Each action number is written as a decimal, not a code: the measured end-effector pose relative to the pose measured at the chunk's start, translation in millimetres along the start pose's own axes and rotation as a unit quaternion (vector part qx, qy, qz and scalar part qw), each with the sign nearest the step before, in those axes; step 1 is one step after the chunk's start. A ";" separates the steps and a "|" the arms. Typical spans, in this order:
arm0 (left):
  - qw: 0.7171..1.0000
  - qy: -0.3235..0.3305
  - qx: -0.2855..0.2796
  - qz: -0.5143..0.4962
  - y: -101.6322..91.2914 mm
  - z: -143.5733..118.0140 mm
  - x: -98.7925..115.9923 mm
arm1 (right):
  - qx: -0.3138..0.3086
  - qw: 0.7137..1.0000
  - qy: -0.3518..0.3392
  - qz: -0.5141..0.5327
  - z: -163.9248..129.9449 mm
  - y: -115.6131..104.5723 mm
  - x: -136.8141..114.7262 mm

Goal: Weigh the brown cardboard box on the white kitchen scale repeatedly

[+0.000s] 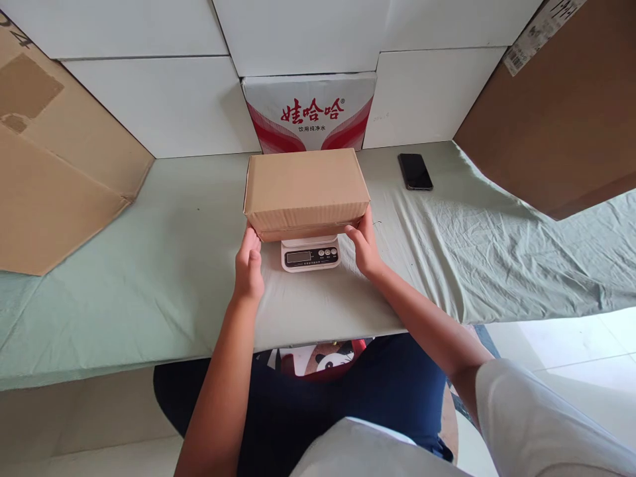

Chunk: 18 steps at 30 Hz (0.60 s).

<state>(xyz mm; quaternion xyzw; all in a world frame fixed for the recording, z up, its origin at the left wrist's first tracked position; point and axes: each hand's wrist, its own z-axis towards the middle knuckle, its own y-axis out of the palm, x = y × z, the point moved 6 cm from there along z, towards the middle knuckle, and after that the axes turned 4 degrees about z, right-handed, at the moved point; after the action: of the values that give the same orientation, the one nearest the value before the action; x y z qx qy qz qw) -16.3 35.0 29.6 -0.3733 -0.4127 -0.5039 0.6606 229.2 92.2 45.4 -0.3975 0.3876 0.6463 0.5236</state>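
White panelled wall (pixel 149 99) at 12 o'clock; table under wrinkled pale-green cloth (pixel 497 252); cardboard sheets lean at 10 (pixel 54 172) and 2 (pixel 561 119); pale floor (pixel 571 344), probably tile, at 4.

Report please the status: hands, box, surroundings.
Left hand and right hand open, touching lower corners of the closed brown cardboard box. Box sits on small white digital scale. Black phone lies apart.

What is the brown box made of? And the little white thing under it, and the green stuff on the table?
The brown box looks like matte corrugated cardboard: ridges show along its front edge. The little scale beneath it seems to be smooth white plastic with a dark display window. The table cover looks like thin pale green cloth, since it wrinkles and drapes over the edge. Left hand and right hand touch the box's lower corners.
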 end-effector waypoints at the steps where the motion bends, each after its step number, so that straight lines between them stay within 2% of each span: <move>1: 1.000 -0.002 0.000 0.001 -0.1 -0.3 -0.7 | -0.001 1.000 0.003 -0.002 -0.1 0.1 0.0; 4: 1.000 -0.005 0.011 -0.001 -3.0 -0.1 -2.2 | 0.002 1.000 0.005 -0.009 0.5 -3.1 1.3; 9: 0.999 0.009 0.043 -0.008 -9.7 2.2 -1.5 | 0.045 0.999 0.011 -0.005 4.4 -15.5 3.4; 15: 1.000 -0.019 0.005 -0.011 0.1 -0.7 -3.1 | 0.001 1.000 0.007 0.009 3.1 -5.2 6.3; 18: 1.000 0.001 -0.004 -0.016 3.5 7.0 7.4 | 0.020 1.000 -0.002 -0.004 14.2 -7.6 9.9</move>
<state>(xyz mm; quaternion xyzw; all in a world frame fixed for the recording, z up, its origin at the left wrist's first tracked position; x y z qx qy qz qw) -13.0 39.4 38.8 -0.3687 -0.4159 -0.5163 0.6516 233.8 110.0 41.2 -0.3867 0.3979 0.6372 0.5349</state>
